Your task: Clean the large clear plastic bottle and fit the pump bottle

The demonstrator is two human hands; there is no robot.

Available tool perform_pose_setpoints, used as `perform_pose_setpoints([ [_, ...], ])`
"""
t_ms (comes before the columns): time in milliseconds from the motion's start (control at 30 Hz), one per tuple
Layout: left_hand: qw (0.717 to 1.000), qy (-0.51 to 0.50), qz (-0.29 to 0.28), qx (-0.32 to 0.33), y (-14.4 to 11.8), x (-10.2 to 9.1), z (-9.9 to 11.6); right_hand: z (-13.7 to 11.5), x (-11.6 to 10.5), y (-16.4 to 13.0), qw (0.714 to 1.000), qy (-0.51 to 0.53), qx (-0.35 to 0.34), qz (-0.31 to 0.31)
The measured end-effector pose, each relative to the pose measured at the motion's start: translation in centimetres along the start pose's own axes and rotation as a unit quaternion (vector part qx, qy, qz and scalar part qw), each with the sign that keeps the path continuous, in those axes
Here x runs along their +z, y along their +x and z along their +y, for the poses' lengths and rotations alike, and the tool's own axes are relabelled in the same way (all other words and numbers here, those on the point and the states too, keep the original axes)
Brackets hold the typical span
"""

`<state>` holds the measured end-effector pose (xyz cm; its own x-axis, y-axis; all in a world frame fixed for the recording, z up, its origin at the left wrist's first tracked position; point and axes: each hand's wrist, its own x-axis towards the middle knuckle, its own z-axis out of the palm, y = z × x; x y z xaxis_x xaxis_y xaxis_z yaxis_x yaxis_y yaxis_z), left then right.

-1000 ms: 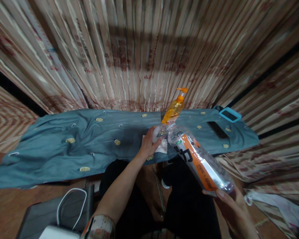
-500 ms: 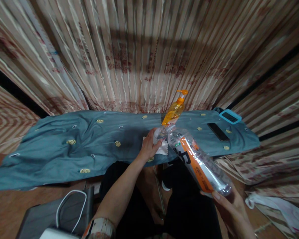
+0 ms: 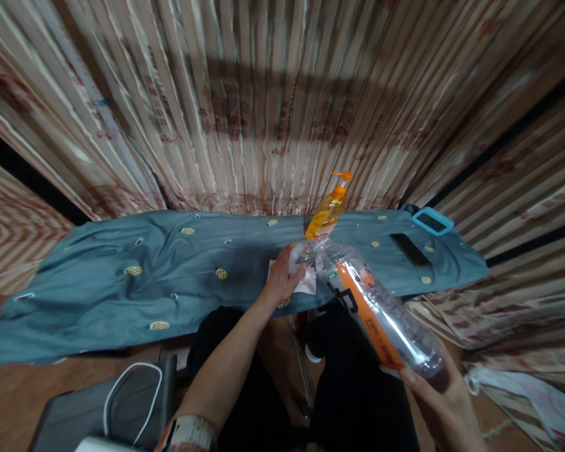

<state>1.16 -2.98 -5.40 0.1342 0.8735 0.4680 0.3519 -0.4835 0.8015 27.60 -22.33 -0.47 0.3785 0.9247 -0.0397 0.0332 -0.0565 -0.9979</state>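
Note:
My right hand grips the base of a large clear plastic bottle with an orange and black label. The bottle lies tilted, its neck pointing up and left towards my left hand. That hand's fingers are wrapped round a small clear plastic container, whose exact kind I cannot make out. The big bottle's mouth meets or overlaps this container; whether they touch is unclear. Under my left hand lies a white tissue. Just behind stands a pump bottle of yellow-orange liquid with an orange pump head.
A teal patterned cloth covers the narrow table. On its right side lie a black phone and a blue-framed device. Pleated curtains hang close behind. At lower left, a white cable loops over a grey surface.
The base of the large bottle has shifted very slightly down and to the right with my right hand. Both hands keep their hold; nothing else has visibly moved.

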Motion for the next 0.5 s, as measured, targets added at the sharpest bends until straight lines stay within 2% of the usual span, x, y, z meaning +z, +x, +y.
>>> perform_pose_setpoints([
  [267, 1.0, -0.006, 0.001, -0.006, 0.0, -0.1, 0.4, -1.1, 0.7, -0.7, 0.999, -0.037, 0.02, 0.034],
  [500, 1.0, 0.005, 0.004, -0.006, 0.2, -0.1, 0.9, -0.6, 0.6, -0.9, 0.998, -0.039, 0.024, 0.038],
])
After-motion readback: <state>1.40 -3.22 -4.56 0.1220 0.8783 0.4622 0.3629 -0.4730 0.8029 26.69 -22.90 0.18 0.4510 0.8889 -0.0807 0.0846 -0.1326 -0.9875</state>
